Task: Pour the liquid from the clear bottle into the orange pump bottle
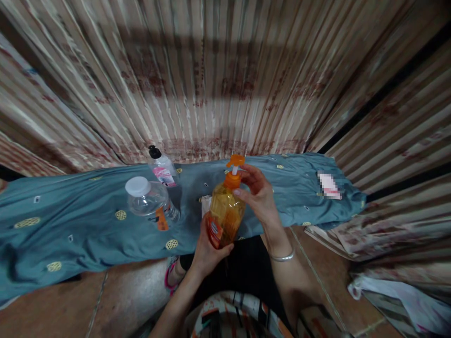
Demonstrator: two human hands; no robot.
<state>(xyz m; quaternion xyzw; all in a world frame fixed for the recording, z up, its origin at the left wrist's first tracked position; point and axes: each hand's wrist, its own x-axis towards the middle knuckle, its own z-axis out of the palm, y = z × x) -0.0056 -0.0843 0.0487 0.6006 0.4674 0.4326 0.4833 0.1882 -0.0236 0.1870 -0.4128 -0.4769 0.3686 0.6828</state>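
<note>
Prob. home rm, pleated curtains (211, 84), patterned cloth (95, 239), tiled flr (317, 277)

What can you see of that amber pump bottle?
The amber bottle is see-through, probably plastic, with liquid visible inside and a red-orange label low on one side. An orange collar rings its neck, and above it a pale stem carries an orange pump head. It is held roughly upright, tilted slightly, at the near edge of the blue-green cloth. The left hand supports its lower part; the right hand is at the collar.
</note>
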